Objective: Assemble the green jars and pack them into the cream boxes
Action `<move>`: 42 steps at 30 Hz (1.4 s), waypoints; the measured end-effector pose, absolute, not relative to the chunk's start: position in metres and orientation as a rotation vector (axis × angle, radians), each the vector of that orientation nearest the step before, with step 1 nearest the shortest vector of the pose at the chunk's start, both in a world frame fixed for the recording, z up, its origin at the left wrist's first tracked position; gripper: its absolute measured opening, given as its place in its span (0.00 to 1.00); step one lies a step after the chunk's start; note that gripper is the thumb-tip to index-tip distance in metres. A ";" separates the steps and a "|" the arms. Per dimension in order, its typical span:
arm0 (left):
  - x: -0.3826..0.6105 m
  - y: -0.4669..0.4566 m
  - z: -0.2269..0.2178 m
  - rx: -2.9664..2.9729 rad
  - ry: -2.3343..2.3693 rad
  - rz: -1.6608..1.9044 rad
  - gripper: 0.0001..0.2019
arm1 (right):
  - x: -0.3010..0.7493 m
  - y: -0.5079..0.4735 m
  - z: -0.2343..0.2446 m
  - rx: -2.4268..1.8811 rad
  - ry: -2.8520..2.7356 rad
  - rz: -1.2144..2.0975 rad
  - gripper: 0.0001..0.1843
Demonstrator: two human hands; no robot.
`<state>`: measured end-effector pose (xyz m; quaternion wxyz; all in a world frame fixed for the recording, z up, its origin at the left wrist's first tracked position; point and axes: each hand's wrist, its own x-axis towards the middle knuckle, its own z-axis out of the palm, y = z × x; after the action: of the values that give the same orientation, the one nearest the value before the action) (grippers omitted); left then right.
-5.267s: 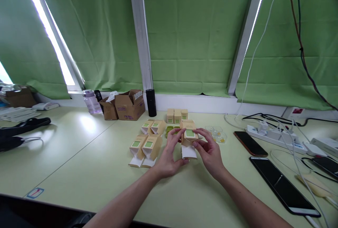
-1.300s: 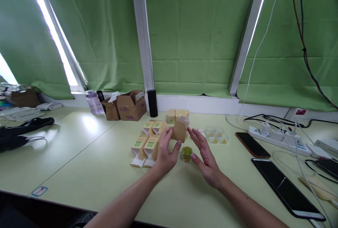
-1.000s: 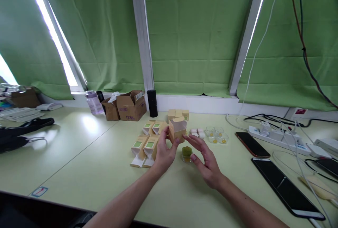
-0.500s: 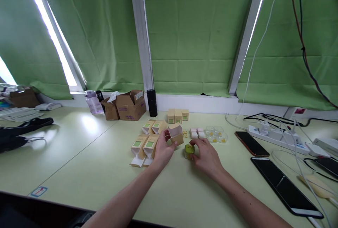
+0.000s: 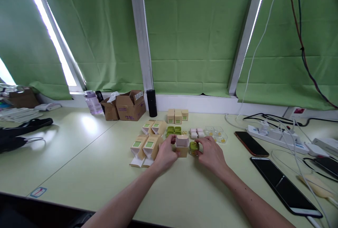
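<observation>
My left hand point(image 5: 166, 154) grips a small tan cardboard box point(image 5: 182, 151) with its white-lined flap up. Just right of that box, my right hand point(image 5: 211, 152) pinches a small clear jar with a green lid point(image 5: 194, 147). Left of my left hand stand several tan boxes with green labels point(image 5: 149, 144), some with flaps hanging down at the front. Behind the held box lie green lids point(image 5: 173, 130), small yellow pieces point(image 5: 184, 132) and white-pink blocks point(image 5: 196, 133). Clear containers with yellow spots point(image 5: 216, 134) are farther right.
Three closed tan boxes point(image 5: 178, 116) stand at the back near a black cylinder point(image 5: 151, 103) and an open carton point(image 5: 131, 105). On the right are two phones point(image 5: 285, 185), a power strip point(image 5: 277, 138) and loose white cables. A purple bottle point(image 5: 93, 102) stands at the back left.
My left hand has lowered the box toward me and turned it more upright, uncovering the green lids behind. My right hand has shifted the jar slightly right and back.
</observation>
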<state>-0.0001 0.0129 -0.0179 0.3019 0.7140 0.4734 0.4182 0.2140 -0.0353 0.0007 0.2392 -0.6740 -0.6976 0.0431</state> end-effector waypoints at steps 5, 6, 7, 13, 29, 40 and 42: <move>-0.001 0.006 -0.009 1.895 1.130 1.344 0.27 | 0.214 -0.035 0.000 -1.838 -1.902 0.118 0.17; -0.002 0.005 -0.006 1.910 1.077 1.399 0.24 | 0.214 -0.035 0.000 -1.836 -1.903 0.116 0.17; -0.002 0.003 -0.004 1.930 1.035 1.447 0.20 | 0.214 -0.035 0.000 -1.837 -1.903 0.117 0.16; -0.004 0.003 -0.002 2.034 1.029 1.491 0.06 | 0.214 -0.034 -0.001 -1.834 -1.900 0.126 0.16; -0.002 0.006 -0.004 1.779 1.031 1.444 0.17 | 0.214 -0.034 -0.001 -1.855 -1.881 0.157 0.20; -0.004 0.009 -0.009 1.694 1.007 1.406 0.22 | 0.215 -0.033 -0.004 -1.877 -1.886 0.143 0.21; -0.004 0.010 -0.008 1.667 1.012 1.383 0.24 | 0.215 -0.034 -0.002 -1.885 -1.891 0.165 0.22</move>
<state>-0.0043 0.0098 -0.0083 0.3667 0.6485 0.3939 0.5384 0.2149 -0.0338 -0.0023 0.2310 -0.6857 -0.6877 0.0598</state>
